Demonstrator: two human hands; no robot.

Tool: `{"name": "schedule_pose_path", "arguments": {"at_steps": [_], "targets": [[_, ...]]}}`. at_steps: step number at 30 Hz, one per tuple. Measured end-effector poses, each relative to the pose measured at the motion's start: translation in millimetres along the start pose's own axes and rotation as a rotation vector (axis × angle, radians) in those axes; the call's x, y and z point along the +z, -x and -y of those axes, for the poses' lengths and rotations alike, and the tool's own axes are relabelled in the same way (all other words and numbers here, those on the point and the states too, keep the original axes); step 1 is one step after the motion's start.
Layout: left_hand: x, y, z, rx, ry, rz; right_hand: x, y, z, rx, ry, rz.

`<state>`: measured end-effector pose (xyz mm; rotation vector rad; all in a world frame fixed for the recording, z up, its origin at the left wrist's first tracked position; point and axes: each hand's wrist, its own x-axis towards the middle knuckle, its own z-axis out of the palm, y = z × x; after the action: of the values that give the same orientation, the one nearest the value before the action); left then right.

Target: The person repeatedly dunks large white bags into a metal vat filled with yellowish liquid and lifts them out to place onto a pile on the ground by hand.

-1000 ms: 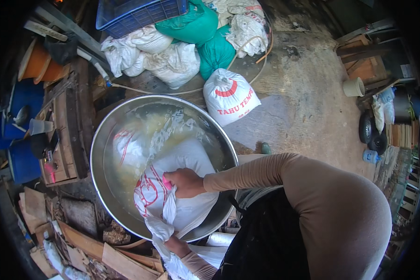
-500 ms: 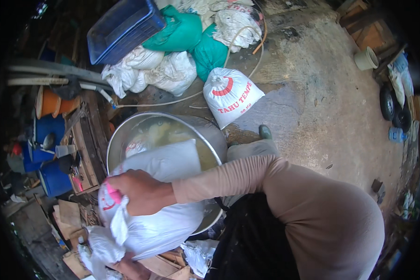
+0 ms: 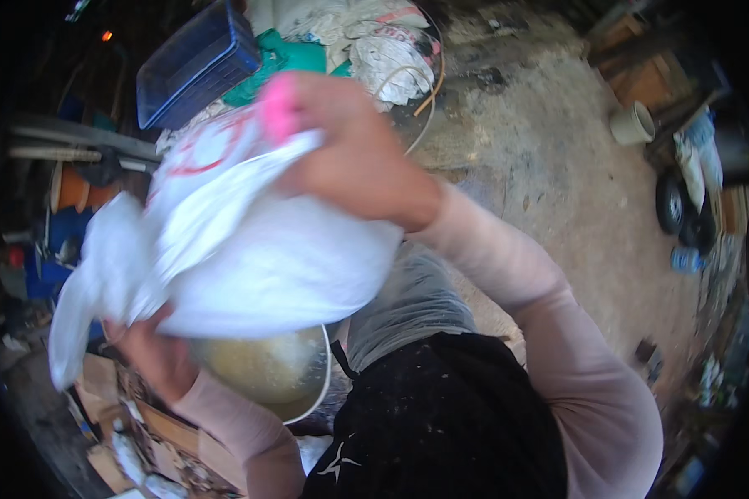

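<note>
In the head view, we hold the white sack (image 3: pixel 291 266) at nine o'clock, partly hiding the metal tub (image 3: pixel 325 378). Our right hand (image 3: pixel 345 150), near twelve, clenches its top beside something pink (image 3: pixel 280 106), blurred; our left hand (image 3: pixel 151 351), at eight, grips its gathered end.

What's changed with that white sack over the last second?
The white sack rose out of the metal tub and is now held above it. The right hand, gripping it, went up too; the left hand is beside its gathered end, grip unclear. No release is visible. The blue crate and pale bucket stayed put.
</note>
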<state>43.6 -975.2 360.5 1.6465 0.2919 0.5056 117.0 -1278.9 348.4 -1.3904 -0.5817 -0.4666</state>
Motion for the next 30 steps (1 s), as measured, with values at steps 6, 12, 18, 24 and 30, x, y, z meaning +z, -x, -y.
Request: {"name": "schedule_pose_path", "arguments": {"at_steps": [6, 12, 18, 24, 30], "targets": [[146, 29, 120, -0.260, 0.236, 0.208, -120, 51, -30, 0.598, 0.273, -0.096], [242, 73, 230, -0.252, 0.126, 0.411, -200, 130, -114, 0.894, 0.212, -0.363], [250, 104, 341, -0.326, -0.157, 0.400, -230, 185, -203, 1.067, 0.084, -0.379], [259, 35, 416, -0.525, 0.085, 0.158, -208, 161, -339, 1.047, 0.135, -0.225], [249, -92, 387, -0.098, -0.426, 0.053, -214, 66, -465, 0.536, 0.770, 0.142]]}}
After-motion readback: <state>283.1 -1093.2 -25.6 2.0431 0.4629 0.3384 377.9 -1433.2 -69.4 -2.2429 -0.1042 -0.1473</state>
